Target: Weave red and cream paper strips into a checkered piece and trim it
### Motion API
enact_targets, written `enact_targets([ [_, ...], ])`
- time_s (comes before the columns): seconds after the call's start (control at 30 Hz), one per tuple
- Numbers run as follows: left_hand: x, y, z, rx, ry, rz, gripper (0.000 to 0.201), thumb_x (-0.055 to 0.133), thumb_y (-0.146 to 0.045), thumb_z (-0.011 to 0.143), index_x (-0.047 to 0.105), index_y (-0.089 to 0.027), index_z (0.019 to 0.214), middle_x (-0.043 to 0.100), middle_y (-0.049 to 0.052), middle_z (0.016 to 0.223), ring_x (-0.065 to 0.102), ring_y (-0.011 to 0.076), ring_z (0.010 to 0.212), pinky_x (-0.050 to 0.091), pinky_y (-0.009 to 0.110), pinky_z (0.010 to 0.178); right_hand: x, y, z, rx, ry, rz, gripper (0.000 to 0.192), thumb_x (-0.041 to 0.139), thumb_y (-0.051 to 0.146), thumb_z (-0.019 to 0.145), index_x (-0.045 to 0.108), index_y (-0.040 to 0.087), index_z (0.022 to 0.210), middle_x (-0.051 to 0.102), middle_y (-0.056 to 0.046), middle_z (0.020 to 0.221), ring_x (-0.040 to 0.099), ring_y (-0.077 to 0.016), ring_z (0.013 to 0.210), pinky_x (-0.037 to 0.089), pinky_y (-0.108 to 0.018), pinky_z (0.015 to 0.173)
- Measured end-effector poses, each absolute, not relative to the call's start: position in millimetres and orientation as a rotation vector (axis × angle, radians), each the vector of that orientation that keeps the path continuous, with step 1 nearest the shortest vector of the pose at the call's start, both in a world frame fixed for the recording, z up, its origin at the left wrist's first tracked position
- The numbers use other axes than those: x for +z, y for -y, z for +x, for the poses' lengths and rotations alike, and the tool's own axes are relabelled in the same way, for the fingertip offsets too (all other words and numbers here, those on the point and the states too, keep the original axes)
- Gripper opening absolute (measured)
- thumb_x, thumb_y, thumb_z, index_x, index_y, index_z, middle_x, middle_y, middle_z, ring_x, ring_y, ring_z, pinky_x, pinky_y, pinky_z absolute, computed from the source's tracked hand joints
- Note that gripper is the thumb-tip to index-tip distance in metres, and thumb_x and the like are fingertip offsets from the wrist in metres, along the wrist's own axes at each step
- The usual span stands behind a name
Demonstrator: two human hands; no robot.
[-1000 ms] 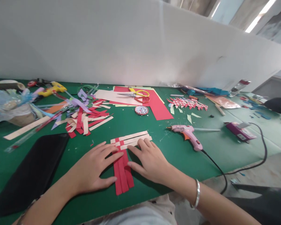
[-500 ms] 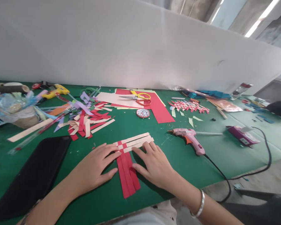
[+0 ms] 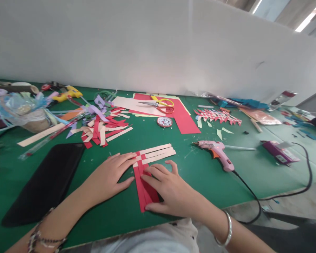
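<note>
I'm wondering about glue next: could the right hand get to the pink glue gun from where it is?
Probably yes. The right hand rests on the red strips, and only bare green mat lies between it and the pink glue gun.

The one camera sits on the person's head, looking forward and down from close up at the green table (image 3: 200, 175), with the white wall (image 3: 147, 45) far behind it.

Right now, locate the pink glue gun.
The glue gun lies on the green table, right of the right hand and the woven strips.
</note>
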State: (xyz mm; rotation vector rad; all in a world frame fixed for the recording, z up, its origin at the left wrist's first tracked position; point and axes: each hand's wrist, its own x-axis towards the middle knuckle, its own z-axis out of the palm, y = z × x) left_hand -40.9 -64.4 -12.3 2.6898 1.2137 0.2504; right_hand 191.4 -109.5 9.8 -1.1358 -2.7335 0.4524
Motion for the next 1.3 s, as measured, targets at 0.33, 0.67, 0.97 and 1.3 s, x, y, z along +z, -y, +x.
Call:
enact_targets([
  [0.33, -15, 65, -42, 0.253, -1.208, 2.676, 0.046, 0.045, -0.042, 0.087, 0.048, -0.023, 0.128, 0.049, 0.008, 0.137, 0.048, 0.0261, 0.120, 0.039, 0.046, 0.099, 14, 105, 198, 0.427, 2.798, -1.001, 0.051, 0.046, 0.051, 0.088, 0.049, 0.016, 0.125, 0.053, -0.010, 0.131, 0.046, -0.0225, 0.116, 0.007, -0.052, 0.107],
  [0.67, -14, 64, -43, 0.212, -1.153, 2.775, 0.039, 0.043, -0.041, 0.089, 0.054, -0.030, 0.125, 0.049, 0.007, 0.136, 0.051, 0.0261, 0.115, 0.040, 0.047, 0.097, 21, 102, 199, 0.402, 2.865, -0.987, 0.063, 0.046, 0.061, 0.083, 0.047, 0.017, 0.128, 0.045, -0.012, 0.138, 0.038, -0.0229, 0.126, 0.024, -0.042, 0.106],
  [0.97, -14, 63, -43, 0.204, -1.142, 2.851, 0.041, 0.043, -0.039, 0.089, 0.052, -0.029, 0.128, 0.050, 0.009, 0.134, 0.052, 0.0262, 0.114, 0.041, 0.048, 0.096, 17, 87, 198, 0.413, 2.887, -1.007, 0.069, 0.030, 0.059, 0.090, 0.032, 0.014, 0.141, 0.034, -0.013, 0.147, 0.025, -0.0223, 0.137, 0.009, -0.052, 0.111],
  [1.3, -13, 63, -43, 0.195, -1.143, 2.830, 0.041, 0.043, -0.037, 0.088, 0.051, -0.031, 0.128, 0.050, 0.008, 0.134, 0.051, 0.0251, 0.114, 0.041, 0.048, 0.097, 12, 87, 216, 0.331, 2.815, -1.081, 0.065, 0.033, 0.059, 0.089, 0.038, 0.016, 0.137, 0.044, -0.012, 0.140, 0.035, -0.0209, 0.131, 0.003, -0.050, 0.111],
])
